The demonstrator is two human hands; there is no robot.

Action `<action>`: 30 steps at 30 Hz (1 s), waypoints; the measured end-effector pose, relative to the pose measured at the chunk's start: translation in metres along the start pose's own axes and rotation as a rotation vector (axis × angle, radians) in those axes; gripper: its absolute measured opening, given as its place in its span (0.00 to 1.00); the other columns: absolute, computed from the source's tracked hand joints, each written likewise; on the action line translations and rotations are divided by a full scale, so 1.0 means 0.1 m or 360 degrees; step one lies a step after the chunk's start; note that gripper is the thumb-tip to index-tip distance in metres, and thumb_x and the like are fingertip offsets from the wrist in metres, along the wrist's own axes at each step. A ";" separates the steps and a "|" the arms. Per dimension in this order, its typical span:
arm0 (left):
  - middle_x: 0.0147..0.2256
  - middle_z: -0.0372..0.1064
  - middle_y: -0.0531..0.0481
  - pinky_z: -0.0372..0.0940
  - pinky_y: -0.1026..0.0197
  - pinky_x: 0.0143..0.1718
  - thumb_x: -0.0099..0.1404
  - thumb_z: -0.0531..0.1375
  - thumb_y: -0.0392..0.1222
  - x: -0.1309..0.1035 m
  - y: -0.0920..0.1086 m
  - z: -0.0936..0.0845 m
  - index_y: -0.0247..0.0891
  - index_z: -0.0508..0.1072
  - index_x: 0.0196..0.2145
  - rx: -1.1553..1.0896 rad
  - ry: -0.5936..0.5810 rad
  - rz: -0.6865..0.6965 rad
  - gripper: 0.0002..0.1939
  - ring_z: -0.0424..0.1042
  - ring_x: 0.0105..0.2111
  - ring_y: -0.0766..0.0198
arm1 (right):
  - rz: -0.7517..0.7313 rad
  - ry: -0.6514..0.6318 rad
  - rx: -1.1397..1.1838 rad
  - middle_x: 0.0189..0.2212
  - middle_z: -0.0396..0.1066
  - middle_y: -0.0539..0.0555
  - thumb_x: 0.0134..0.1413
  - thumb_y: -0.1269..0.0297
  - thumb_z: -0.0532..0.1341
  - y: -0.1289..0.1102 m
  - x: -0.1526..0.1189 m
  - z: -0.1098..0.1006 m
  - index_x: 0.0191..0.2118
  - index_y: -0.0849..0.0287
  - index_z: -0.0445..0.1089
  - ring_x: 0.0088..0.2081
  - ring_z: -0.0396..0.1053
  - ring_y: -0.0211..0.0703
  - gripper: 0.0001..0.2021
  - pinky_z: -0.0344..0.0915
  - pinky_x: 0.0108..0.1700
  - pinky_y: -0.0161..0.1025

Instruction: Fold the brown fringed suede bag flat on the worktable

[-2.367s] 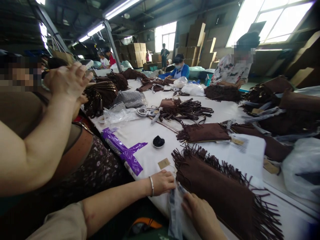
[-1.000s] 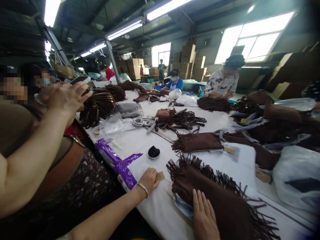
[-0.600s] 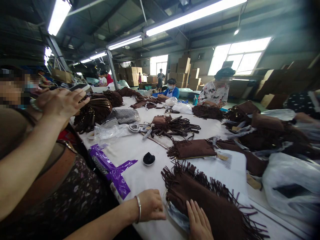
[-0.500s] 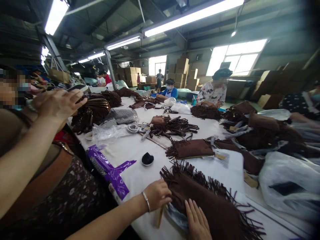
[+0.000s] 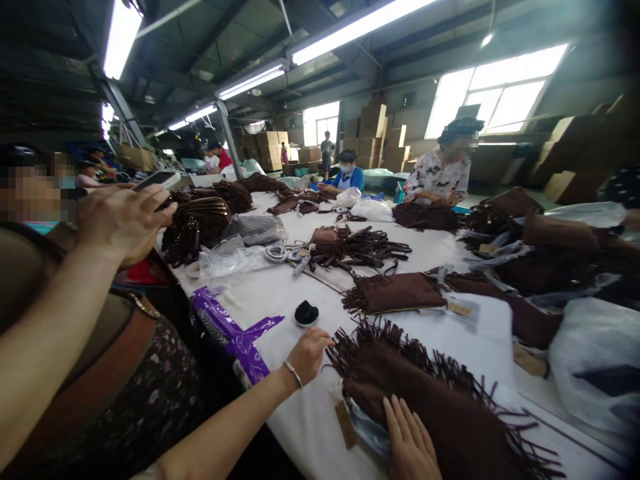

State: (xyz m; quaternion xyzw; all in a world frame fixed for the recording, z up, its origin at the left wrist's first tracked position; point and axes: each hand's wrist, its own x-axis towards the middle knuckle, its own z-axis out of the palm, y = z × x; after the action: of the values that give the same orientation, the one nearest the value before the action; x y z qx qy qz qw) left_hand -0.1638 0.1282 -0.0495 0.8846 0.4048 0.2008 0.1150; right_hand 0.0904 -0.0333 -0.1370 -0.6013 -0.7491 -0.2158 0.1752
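A dark brown fringed bag [image 5: 425,393] lies slantwise at the front of the table, its fringe spread along the far edge and the right end. My left hand [image 5: 307,355], with a bracelet at the wrist, is closed at the bag's left corner, its fingertips pinched on the fringe. My right hand [image 5: 411,437] rests flat on the bag's near side, fingers stretched out. Between the hands, a brown card tag [image 5: 346,425] and some clear plastic stick out from under the bag. Just beyond my left hand sits a small white dish [image 5: 306,323] with something black in it.
A co-worker's hands [image 5: 123,217] hold a phone [image 5: 159,180] close on the left. Purple packaging [image 5: 235,337] lies at the table's left edge. Another fringed bag [image 5: 400,292], a heap of straps [image 5: 370,247] and a plastic bag [image 5: 595,360] lie around. Several people work farther back.
My left hand has moved forward from the bag's near edge to the fringe at its corner. The card tag now shows its broad face. The view has shifted slightly.
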 end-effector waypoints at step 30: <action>0.16 0.56 0.61 0.37 0.70 0.12 0.50 0.62 0.63 -0.33 0.82 0.03 0.35 0.65 0.27 -0.1922 -0.0607 -0.1527 0.26 0.44 0.10 0.78 | 0.0104 -0.0120 0.0201 0.58 0.61 0.58 0.53 0.83 0.42 -0.05 0.04 -0.23 0.66 0.61 0.30 0.58 0.58 0.43 0.36 0.53 0.59 0.44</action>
State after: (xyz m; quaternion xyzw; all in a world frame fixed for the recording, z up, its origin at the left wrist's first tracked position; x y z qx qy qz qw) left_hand -0.1274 0.0497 -0.0307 0.4175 0.5362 0.1591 0.7161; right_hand 0.0852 -0.0432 -0.1159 -0.6209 -0.7473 -0.1394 0.1914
